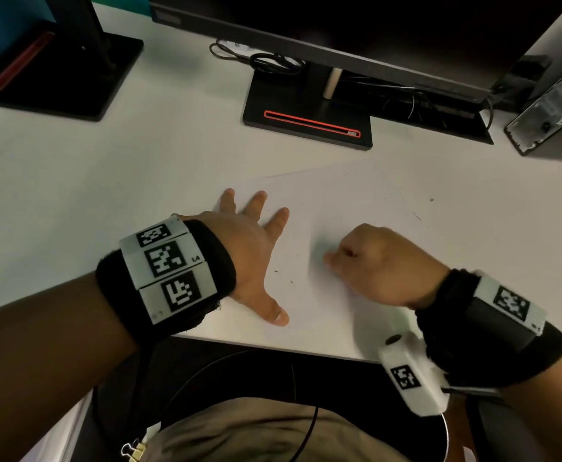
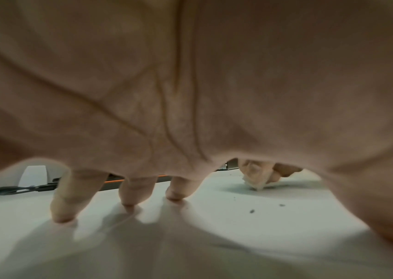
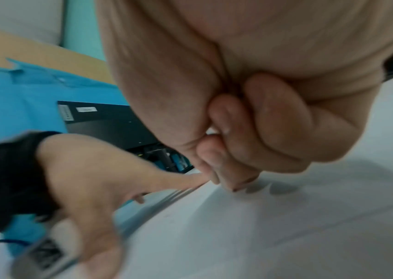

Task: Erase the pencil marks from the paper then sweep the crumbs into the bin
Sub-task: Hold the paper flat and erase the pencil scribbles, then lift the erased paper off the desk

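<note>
A white sheet of paper point(image 1: 356, 201) lies on the white desk, with faint pencil marks point(image 1: 416, 215) near its right side. Dark eraser crumbs point(image 1: 277, 271) point(image 2: 252, 211) are scattered on it between my hands. My left hand point(image 1: 259, 228) point(image 2: 128, 200) point(image 3: 90, 179) presses flat on the paper's left part, fingers spread. My right hand point(image 1: 366, 258) point(image 3: 250, 136) is curled into a fist low on the paper and looks blurred. In the left wrist view it pinches a white eraser point(image 2: 257, 183) with its tip down on the sheet. No bin is in view.
A black monitor base point(image 1: 306, 125) with a red slot stands just behind the paper, and a second base point(image 1: 56, 71) at the far left. Cables point(image 1: 266, 61) lie behind. A computer case point(image 1: 553, 108) is at the far right. The desk's front edge point(image 1: 273, 345) runs under my wrists.
</note>
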Tool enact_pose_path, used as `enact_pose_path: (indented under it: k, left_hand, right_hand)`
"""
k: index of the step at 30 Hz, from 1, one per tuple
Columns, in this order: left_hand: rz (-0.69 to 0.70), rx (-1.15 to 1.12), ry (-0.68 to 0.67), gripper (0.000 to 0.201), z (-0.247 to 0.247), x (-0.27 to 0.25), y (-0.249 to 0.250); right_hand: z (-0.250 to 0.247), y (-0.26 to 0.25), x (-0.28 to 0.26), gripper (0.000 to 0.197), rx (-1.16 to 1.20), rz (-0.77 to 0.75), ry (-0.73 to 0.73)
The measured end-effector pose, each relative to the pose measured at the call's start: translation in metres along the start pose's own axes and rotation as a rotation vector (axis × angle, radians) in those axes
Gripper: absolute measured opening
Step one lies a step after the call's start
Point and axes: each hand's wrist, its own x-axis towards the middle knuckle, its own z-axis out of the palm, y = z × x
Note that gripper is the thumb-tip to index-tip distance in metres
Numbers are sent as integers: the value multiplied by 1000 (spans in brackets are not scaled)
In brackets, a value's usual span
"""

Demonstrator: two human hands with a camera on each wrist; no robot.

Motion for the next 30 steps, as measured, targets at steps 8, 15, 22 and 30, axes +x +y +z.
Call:
enact_pose_path:
  k: [8, 15, 22, 30]
  left_hand:
    - [-5, -7, -5, 147, -3, 1, 3]
    - [1, -1, -3, 148, -2, 2, 3]
    - [62, 15, 104, 136, 0, 4, -7]
    - [-43, -123, 265, 79, -32, 22, -27]
  right_hand:
    - [-2, 1, 1, 50, 31, 6, -24]
    - [-3, 0, 4, 50, 48, 7, -73]
    - [-24, 36, -5, 43, 357, 135, 73]
    - [-34, 71, -15, 32, 808, 336, 160]
